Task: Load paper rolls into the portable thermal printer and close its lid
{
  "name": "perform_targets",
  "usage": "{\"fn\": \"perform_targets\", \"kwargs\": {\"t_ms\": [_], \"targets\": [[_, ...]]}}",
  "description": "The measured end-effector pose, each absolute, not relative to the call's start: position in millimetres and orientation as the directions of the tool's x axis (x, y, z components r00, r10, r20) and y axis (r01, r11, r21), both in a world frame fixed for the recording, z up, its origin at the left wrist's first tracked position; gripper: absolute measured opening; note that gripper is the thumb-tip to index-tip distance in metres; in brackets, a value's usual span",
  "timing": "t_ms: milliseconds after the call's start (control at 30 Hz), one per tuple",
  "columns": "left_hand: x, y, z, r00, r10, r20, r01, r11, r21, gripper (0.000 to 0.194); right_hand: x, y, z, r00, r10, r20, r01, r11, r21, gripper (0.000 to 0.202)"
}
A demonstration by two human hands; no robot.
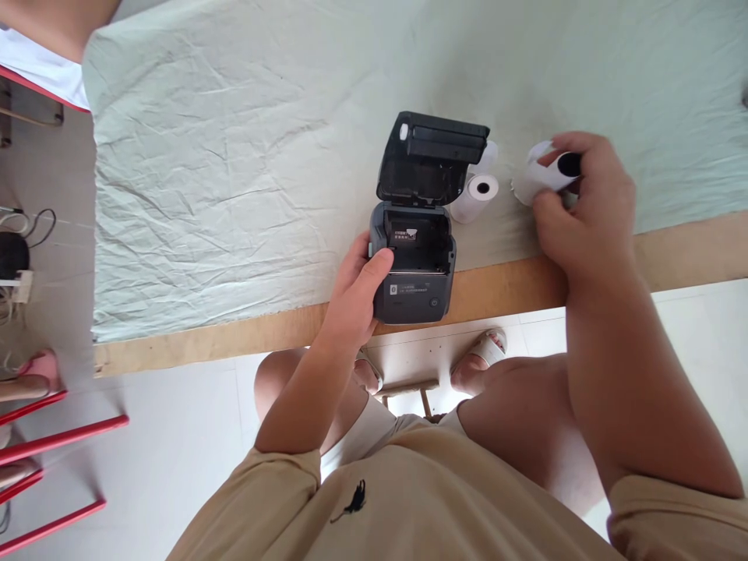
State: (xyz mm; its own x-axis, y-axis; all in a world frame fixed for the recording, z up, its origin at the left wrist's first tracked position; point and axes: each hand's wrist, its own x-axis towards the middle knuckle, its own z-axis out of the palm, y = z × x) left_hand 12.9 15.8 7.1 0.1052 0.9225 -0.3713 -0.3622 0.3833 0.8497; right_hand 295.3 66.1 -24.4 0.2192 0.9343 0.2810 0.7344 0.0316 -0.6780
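My left hand [358, 282] grips a dark portable receipt printer [416, 300] by its left side, thumb over the edge of the paper bay. The printer's lid [429, 160] is swung up, and no roll shows in the bay. Over to the right, my right hand [590, 202] pinches a white paper roll [543, 175] with a dark core end between thumb and fingers; a loose strip of paper curls from it. Just right of the printer, a second white paper roll [474, 199] rests on the cloth, its dark hollow core facing up toward me.
A pale green wrinkled cloth [245, 171] covers the table, leaving a wooden edge [204, 343] bare along the front. At the upper left another person's arm [64, 23] shows. Red metal bars [64, 440] and cables [23, 234] are on the left, below table level.
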Motion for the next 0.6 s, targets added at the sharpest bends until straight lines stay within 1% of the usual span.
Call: {"fn": "perform_targets", "kwargs": {"t_ms": [67, 167, 233, 300, 367, 433, 467, 533, 600], "targets": [[12, 16, 7, 0.1, 0.922, -0.373, -0.356, 0.384, 0.852, 0.053, 295, 65, -25, 0.216, 0.926, 0.309, 0.765, 0.036, -0.643, 0.053], [12, 15, 7, 0.096, 0.922, -0.374, -0.348, 0.383, 0.855, 0.053, 294, 63, -24, 0.238, 0.914, 0.329, 0.736, 0.051, -0.675, 0.067], [11, 14, 7, 0.093, 0.922, -0.376, -0.347, 0.384, 0.856, 0.054, 294, 63, -23, 0.205, 0.917, 0.341, 0.725, 0.092, -0.683, 0.07], [12, 14, 7, 0.094, 0.923, -0.374, -0.35, 0.382, 0.855, 0.054, 295, 64, -24, 0.167, 0.918, 0.359, 0.752, 0.117, -0.649, 0.063], [12, 14, 8, 0.099, 0.923, -0.372, -0.35, 0.382, 0.855, 0.054, 297, 66, -28, 0.165, 0.918, 0.361, 0.788, 0.097, -0.608, 0.055], [13, 14, 9, 0.1, 0.921, -0.376, -0.348, 0.386, 0.854, 0.052, 300, 68, -33, 0.178, 0.919, 0.352, 0.807, 0.068, -0.586, 0.057], [13, 14, 9, 0.099, 0.919, -0.381, -0.347, 0.391, 0.853, 0.052, 302, 70, -35, 0.193, 0.914, 0.357, 0.802, 0.063, -0.594, 0.061], [13, 14, 10, 0.096, 0.917, -0.387, -0.352, 0.395, 0.849, 0.053, 302, 71, -34, 0.232, 0.87, 0.434, 0.758, 0.118, -0.641, 0.069], [13, 15, 9, 0.097, 0.918, -0.384, -0.366, 0.392, 0.844, 0.055, 296, 68, -24, 0.264, 0.757, 0.597, 0.718, 0.259, -0.646, 0.073]]}}
